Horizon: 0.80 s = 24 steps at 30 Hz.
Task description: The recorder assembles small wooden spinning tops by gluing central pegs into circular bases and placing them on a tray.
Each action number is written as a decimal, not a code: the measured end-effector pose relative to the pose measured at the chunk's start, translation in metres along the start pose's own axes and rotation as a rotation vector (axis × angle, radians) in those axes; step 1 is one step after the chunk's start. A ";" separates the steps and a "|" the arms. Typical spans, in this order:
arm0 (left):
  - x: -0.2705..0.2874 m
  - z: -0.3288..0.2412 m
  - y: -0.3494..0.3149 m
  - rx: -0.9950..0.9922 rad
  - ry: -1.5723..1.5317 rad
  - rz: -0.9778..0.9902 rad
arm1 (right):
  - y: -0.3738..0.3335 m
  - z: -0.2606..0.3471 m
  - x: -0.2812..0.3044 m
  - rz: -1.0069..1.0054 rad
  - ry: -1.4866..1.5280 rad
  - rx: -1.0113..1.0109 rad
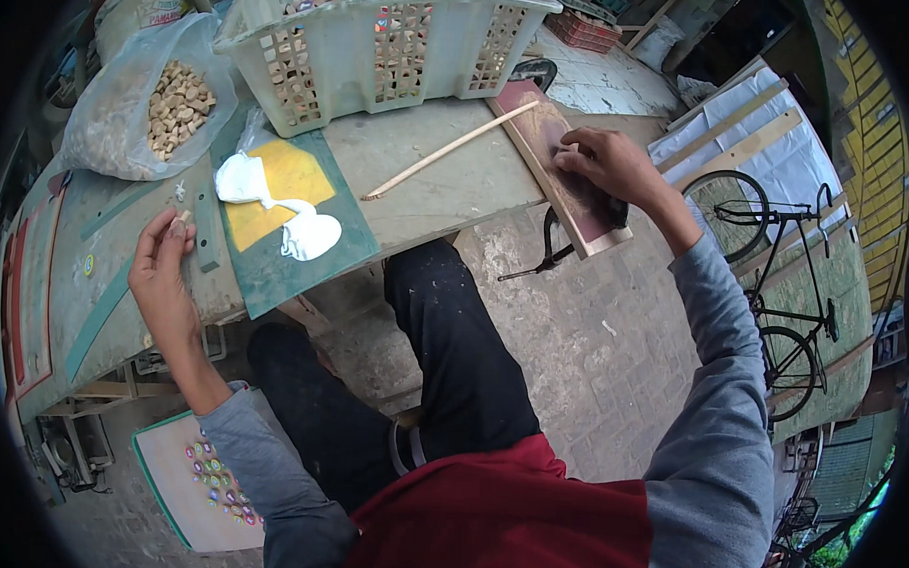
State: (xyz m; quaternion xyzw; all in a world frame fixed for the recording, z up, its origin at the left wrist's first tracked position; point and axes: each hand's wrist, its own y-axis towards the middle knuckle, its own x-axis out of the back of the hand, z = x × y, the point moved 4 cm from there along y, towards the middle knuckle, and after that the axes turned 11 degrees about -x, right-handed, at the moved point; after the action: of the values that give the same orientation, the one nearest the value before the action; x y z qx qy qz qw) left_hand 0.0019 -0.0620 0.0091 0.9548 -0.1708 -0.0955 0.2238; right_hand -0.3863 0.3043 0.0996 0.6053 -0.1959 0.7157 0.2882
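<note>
Wooden pieces (178, 106) in plastic bag (105, 127)

A black-framed bicycle with two spoked wheels (758, 301) is positioned at the right, in front of a large, weathered green-tan flat panel (823, 382). Two long, pale wooden strips (736, 152) lie across a creased white sheet (692, 135). A red, lattice-sided plastic crate (583, 32) sits in the upper background. Grey paving blocks (611, 390) cover the ground.
</note>
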 end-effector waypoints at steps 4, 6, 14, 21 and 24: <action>0.004 0.003 0.001 0.005 0.005 -0.001 | 0.003 -0.005 0.012 -0.087 -0.016 0.135; 0.004 0.004 0.000 0.004 -0.007 0.004 | 0.000 -0.007 0.009 0.019 0.032 0.132; 0.001 -0.002 -0.003 0.014 -0.002 -0.011 | -0.008 0.001 -0.006 0.003 -0.021 0.176; 0.005 0.002 -0.003 0.017 0.002 -0.019 | -0.002 -0.008 -0.004 0.040 -0.020 0.136; 0.008 0.002 -0.002 0.018 0.015 -0.016 | 0.026 -0.012 -0.009 -0.003 -0.020 0.121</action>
State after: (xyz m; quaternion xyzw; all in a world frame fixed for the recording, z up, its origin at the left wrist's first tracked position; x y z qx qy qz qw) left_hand 0.0092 -0.0635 0.0055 0.9587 -0.1625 -0.0885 0.2158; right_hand -0.4109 0.2905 0.0903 0.6291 -0.1544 0.7196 0.2501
